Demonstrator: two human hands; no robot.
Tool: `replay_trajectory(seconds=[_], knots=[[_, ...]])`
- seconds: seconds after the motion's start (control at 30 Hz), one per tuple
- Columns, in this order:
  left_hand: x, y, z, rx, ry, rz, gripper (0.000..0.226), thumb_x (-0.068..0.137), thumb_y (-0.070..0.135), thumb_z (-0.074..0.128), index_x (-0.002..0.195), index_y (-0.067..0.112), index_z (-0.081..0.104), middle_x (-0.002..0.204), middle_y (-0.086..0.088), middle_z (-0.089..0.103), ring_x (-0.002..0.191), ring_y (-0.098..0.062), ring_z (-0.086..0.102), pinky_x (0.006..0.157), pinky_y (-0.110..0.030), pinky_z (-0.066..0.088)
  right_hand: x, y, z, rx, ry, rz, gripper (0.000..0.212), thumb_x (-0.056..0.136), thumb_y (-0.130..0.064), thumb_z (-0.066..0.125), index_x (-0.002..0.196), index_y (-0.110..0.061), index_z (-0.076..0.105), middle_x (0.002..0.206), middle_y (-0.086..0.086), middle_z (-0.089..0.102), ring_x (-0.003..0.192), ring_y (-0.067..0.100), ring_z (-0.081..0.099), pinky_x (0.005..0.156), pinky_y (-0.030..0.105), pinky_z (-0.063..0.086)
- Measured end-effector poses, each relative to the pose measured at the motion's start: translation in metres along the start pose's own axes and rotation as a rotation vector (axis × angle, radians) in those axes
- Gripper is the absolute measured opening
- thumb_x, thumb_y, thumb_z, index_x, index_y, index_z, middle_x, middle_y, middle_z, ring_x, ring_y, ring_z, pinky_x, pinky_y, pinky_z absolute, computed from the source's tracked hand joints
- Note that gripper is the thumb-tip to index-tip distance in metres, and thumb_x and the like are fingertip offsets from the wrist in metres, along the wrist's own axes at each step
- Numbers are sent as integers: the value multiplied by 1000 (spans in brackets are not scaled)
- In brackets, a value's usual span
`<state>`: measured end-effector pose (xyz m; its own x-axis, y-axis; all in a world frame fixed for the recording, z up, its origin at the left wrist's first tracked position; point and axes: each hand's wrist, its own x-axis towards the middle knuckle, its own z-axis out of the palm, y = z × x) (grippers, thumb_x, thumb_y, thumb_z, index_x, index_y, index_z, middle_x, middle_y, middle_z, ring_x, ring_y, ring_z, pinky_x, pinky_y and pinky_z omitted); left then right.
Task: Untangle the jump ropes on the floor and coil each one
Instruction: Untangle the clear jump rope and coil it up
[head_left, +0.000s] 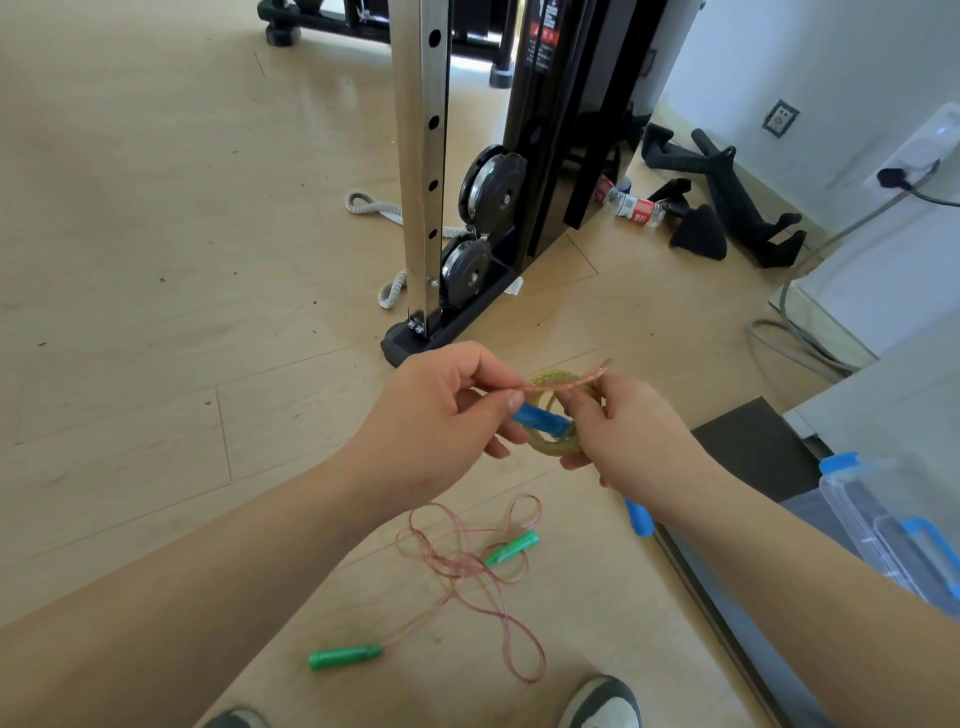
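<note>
The left hand (441, 415) pinches a thin strand beside a small yellow-green rope coil (550, 446) with a blue handle (540, 420), which the right hand (628, 436) holds. On the floor (156, 364) below lies a loosely tangled pink jump rope (467, 561) with green handles (345, 656).

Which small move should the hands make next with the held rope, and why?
Probably wind the loose strand, pinched in the left hand, around the coil gripped by the right hand, to finish it. The coil already looks wound, with a blue handle across it; the green-handled rope lies tangled on the floor.
</note>
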<state>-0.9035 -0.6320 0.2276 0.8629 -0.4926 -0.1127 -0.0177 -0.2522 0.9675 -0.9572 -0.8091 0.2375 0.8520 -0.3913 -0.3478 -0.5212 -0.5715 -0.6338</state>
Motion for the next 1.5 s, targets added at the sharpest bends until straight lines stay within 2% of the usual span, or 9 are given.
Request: replay_trajectory(seconds=[0.13, 0.3, 0.53, 0.8, 0.97, 1.1, 1.23, 1.33, 1.5], knots=[[2, -2, 3, 107, 44, 66, 11, 91, 12, 76, 91, 23, 77, 95, 7, 71, 71, -14, 71, 56, -17, 52, 3, 0, 5, -160, -43, 4, 22, 109, -34, 39, 93, -23, 49, 94, 0, 70, 61, 14, 75, 49, 25, 46], [2, 0, 5, 22, 126, 122, 13, 91, 2, 74, 91, 16, 75, 85, -5, 73, 70, -14, 75, 69, -29, 64, 7, 0, 6, -226, -41, 0, 27, 108, -43, 40, 101, -21, 55, 87, 4, 73, 60, 16, 75, 69, 39, 63], [-3, -1, 10, 58, 120, 161, 23, 91, 3, 73, 91, 26, 73, 92, 3, 74, 78, -14, 75, 71, -37, 64, 1, -7, 5, -2, -34, 7, 21, 109, -38, 42, 103, -21, 54, 82, 3, 75, 55, 13, 73, 42, 17, 43], [3, 1, -3, 208, 240, 140, 60, 86, -10, 54, 129, 31, 60, 115, 18, 58, 100, -1, 61, 77, -10, 49, -3, -6, 0, 59, -183, 1, 28, 109, -38, 40, 100, -16, 55, 74, 6, 79, 64, 23, 77, 54, 28, 51], [0, -8, 2, 131, -250, -139, 68, 84, 1, 68, 138, 39, 52, 120, 25, 66, 122, 7, 57, 104, -26, 48, -5, -6, -4, 169, -255, -72, 30, 110, -36, 39, 103, -12, 55, 76, 10, 79, 64, 26, 75, 61, 38, 51], [3, -9, -1, 80, -296, -100, 26, 91, 7, 70, 110, 26, 69, 95, 8, 77, 94, -2, 72, 85, -22, 56, -5, -6, -6, 123, -255, -108, 30, 111, -37, 36, 102, -14, 53, 75, 10, 78, 64, 26, 74, 60, 37, 50], [10, -2, -10, 48, -246, -245, 41, 91, -5, 56, 114, 26, 71, 96, 2, 79, 88, -7, 76, 80, -23, 57, -4, -1, -12, -51, -207, -124, 26, 110, -37, 36, 99, -19, 53, 73, 5, 77, 66, 24, 73, 52, 21, 47], [12, 0, -11, -14, -341, -355, 47, 88, -10, 50, 112, 23, 74, 105, -7, 77, 92, -18, 77, 89, -38, 63, -7, -2, -13, -116, -232, -182, 26, 109, -39, 36, 98, -23, 53, 74, 2, 76, 64, 18, 73, 65, 33, 58], [9, -4, -13, -164, -516, -337, 28, 92, 19, 73, 118, 10, 70, 111, -8, 74, 98, -22, 72, 91, -48, 61, -5, 0, -7, -179, -244, -250, 23, 109, -40, 36, 95, -30, 51, 74, 3, 73, 56, 8, 65, 60, 24, 53]])
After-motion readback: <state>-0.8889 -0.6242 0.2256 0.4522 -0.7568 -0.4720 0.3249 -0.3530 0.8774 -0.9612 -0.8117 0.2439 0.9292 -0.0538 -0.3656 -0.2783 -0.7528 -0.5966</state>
